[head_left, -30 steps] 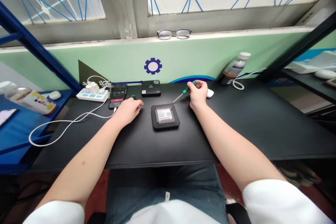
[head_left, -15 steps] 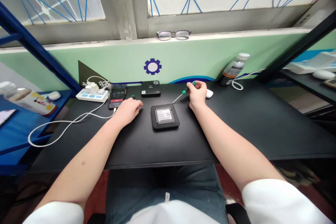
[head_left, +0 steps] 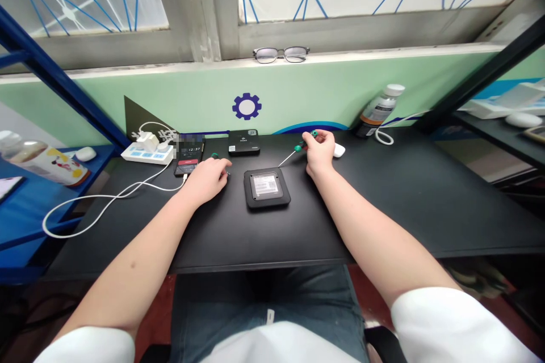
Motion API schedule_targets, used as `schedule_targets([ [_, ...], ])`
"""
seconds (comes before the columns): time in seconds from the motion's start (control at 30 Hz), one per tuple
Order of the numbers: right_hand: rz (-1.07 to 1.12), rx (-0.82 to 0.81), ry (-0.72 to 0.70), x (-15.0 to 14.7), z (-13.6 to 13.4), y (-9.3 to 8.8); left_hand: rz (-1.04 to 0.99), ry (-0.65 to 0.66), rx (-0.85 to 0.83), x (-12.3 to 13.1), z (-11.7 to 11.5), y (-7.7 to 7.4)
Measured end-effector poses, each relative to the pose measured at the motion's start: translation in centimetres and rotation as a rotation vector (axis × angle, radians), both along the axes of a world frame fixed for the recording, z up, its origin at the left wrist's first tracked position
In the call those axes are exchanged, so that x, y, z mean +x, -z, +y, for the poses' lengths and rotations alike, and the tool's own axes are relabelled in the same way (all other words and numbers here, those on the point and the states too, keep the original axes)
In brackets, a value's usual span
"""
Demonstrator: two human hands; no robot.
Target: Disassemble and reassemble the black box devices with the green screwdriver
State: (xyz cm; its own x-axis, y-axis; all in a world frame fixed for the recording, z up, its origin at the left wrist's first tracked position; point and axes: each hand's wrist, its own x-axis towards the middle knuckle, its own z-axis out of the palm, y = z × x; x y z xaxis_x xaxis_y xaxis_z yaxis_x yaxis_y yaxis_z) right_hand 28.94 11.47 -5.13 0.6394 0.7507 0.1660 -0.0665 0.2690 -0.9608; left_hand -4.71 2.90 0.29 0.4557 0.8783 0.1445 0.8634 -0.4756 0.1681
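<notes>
In the head view, my right hand (head_left: 320,150) is closed round the green handle of a screwdriver (head_left: 288,157). Its thin shaft slants down to the left, and the tip meets the upper right corner of a square black case (head_left: 252,202). The case lies flat on the desk, with a drive bearing a silver-white label (head_left: 265,185) in its middle. My left hand (head_left: 209,180) rests on the desk left of the case, fingers curled together. A tiny shiny bit shows at its fingertips, too small to name. Just behind it, a green end (head_left: 214,155) of something mostly hidden sticks out.
Beside my left hand lies a phone (head_left: 187,156) on a white cable, near a power strip (head_left: 147,153). A flat black box (head_left: 244,143) sits at the back, a white mouse-like object (head_left: 339,151) by my right hand. A bottle (head_left: 378,110) leans against the wall; glasses (head_left: 281,55) rest on the sill.
The view shifts very slightly. My right hand keeps the screwdriver tip at the case's corner, and my left hand stays about where it was, its fingers moving only a little.
</notes>
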Motion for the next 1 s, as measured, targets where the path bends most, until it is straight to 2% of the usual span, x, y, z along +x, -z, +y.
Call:
schedule_targets([
  [0.5,0.02,0.005,0.01,-0.4,-0.5,-0.6,-0.019,-0.069,-0.065,0.9,-0.1,0.0],
  [1.0,0.044,-0.008,0.021,0.3,0.2,0.1,-0.002,-0.11,-0.061,1.2,-0.2,0.0],
])
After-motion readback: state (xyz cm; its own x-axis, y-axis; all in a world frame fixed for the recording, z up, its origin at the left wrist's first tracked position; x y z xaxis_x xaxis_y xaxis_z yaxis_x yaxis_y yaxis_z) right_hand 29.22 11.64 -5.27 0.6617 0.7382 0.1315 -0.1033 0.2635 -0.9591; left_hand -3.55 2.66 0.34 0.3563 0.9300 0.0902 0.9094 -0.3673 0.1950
